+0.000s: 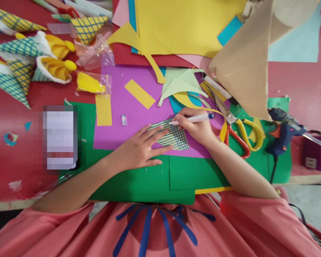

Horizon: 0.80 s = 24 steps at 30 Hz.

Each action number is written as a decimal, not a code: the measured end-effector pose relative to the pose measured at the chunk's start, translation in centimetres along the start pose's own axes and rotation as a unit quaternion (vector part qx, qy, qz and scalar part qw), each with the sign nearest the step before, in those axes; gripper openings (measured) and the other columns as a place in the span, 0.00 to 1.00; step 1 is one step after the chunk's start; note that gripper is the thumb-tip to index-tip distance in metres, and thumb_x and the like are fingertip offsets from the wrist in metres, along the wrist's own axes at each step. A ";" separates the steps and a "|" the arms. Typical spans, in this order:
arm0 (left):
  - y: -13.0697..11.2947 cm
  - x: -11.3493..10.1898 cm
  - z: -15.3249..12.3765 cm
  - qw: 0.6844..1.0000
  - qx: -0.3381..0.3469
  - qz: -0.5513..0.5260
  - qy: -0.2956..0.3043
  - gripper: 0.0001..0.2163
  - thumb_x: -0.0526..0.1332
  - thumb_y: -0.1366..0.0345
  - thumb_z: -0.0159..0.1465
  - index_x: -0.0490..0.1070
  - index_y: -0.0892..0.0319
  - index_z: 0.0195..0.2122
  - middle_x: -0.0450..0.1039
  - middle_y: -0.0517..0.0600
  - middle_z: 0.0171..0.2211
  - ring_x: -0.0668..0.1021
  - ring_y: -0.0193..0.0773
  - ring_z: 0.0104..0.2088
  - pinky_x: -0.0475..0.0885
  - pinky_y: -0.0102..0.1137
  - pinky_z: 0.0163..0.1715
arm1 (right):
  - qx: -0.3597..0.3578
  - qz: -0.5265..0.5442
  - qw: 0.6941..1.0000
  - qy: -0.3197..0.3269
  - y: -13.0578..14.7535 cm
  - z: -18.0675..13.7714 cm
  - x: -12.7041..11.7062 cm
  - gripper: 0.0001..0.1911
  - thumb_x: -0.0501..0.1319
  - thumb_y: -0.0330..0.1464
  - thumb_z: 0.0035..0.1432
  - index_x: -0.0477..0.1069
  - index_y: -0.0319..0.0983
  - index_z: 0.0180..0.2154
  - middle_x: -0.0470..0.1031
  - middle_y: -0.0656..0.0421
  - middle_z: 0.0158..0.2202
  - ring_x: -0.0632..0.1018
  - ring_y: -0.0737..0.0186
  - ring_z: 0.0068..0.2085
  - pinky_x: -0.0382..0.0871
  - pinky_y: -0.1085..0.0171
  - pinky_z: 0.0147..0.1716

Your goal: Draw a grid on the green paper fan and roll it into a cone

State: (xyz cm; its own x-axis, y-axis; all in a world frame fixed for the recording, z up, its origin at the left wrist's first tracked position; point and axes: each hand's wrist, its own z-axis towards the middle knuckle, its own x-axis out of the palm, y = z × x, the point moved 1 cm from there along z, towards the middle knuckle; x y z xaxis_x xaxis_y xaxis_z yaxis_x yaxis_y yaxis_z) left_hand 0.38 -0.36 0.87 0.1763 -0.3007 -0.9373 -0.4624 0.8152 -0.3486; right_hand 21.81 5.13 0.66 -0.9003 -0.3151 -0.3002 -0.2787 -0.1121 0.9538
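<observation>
My left hand (143, 148) lies flat with its fingers spread over a pale green cone-shaped piece (180, 141), pressing it against a purple sheet (115, 137). Dark blue lines cover the piece, crossing into a grid toward its right end. My right hand (196, 126) grips a white marker (194, 118) with a dark blue end, its tip touching the upper edge of the piece. Part of the piece is hidden under my left fingers. Just beyond my right hand lie pale green paper scraps (180, 85) and yellow strips.
Large scissors (238, 125) with red and yellow handles and a blue glue gun (283, 137) lie at right. A brown cardboard piece (243, 64) leans behind them. Several gridded ice-cream cones (56, 69) sit at upper left, above a pixelated rectangle (60, 139). Green sheets (139, 185) lie in front.
</observation>
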 end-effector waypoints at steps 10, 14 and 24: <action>0.0 0.0 0.0 1.000 0.002 0.017 0.009 0.25 0.57 0.55 0.64 0.56 0.45 0.63 0.54 0.58 0.64 0.57 0.53 0.65 0.56 0.53 0.61 | -0.007 -0.004 1.000 -0.003 0.0 0.1 0.1 0.12 0.60 0.37 0.58 0.73 0.36 0.27 0.72 0.62 0.22 0.70 0.70 0.24 0.62 0.69 0.25; 0.0 0.0 0.0 1.000 0.000 0.015 0.012 0.26 0.57 0.54 0.64 0.55 0.44 0.63 0.52 0.57 0.65 0.57 0.53 0.65 0.55 0.53 0.61 | 0.000 -0.011 1.000 0.011 0.1 0.0 0.0 0.12 0.58 0.32 0.58 0.71 0.36 0.23 0.69 0.63 0.19 0.68 0.71 0.22 0.59 0.68 0.23; 0.0 0.0 0.0 0.999 -0.025 0.047 0.001 0.25 0.56 0.55 0.65 0.57 0.48 0.63 0.54 0.60 0.64 0.59 0.54 0.64 0.57 0.52 0.60 | -0.001 0.054 0.997 -0.054 -0.3 -0.1 -0.2 0.14 0.60 0.38 0.58 0.74 0.36 0.26 0.70 0.62 0.18 0.70 0.70 0.21 0.64 0.68 0.24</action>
State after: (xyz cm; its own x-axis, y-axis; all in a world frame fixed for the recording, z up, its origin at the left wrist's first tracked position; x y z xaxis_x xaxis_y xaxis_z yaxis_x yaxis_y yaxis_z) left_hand 0.40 -0.37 0.87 0.1291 -0.2251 -0.9658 -0.5189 0.8146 -0.2592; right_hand 22.08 5.17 0.45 -0.9556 -0.2226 -0.1932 -0.1782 -0.0858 0.9802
